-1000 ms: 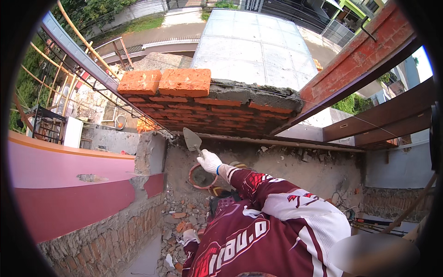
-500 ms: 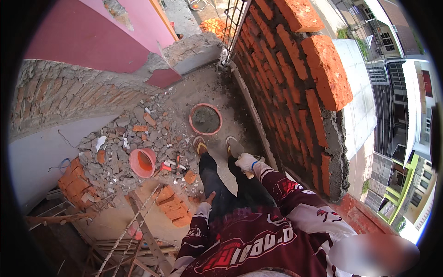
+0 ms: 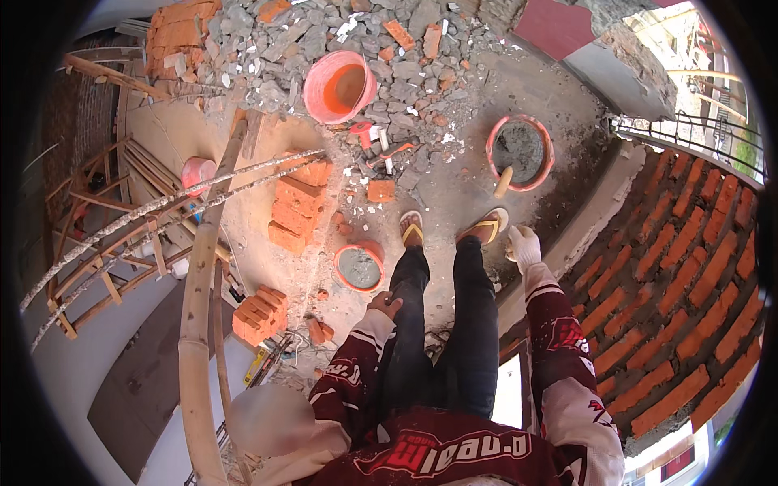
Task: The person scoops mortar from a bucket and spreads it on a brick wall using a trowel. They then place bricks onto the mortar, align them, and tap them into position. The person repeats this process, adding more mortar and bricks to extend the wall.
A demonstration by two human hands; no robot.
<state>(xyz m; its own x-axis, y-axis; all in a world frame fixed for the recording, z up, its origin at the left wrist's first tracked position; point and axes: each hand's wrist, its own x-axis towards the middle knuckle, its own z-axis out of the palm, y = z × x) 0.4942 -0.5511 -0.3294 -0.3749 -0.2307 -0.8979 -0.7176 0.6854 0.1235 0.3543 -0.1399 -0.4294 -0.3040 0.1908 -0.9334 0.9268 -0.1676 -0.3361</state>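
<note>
Right hand [image 3: 524, 245], white glove, hangs at the person's side; fingers loosely curled together, nothing seen in them. It sits just right of the right sandal [image 3: 485, 227] and close to the brick wall [image 3: 681, 292], which curves away on the right.

Nearest thing worth a grab: the mortar pan [image 3: 519, 151], orange rim, grey mix inside, on the floor further out and slightly left of that hand. A wooden handle [image 3: 503, 182] lies over its near rim, long axis running near-to-far, butt end pointing back toward the feet. So the handle lies straight ahead of the right hand, end-on, and the right is clearly the closer one.

Left hand [image 3: 384, 305], bare, rests on the left thigh, fingers bent against the dark trouser leg. Cannot tell if it pinches anything. Just left of it and a little further out: a small bucket [image 3: 359, 267] with grey mix, on the floor beside the left sandal [image 3: 412, 228].

Further out:
- brick stack [image 3: 298, 202] left of the feet, a second stack [image 3: 259, 314] nearer
- empty orange bucket [image 3: 339, 87] at the far side, in rubble [image 3: 389, 49]
- bamboo pole [image 3: 201, 308] running near-to-far on the left, timber frames beyond it
</note>
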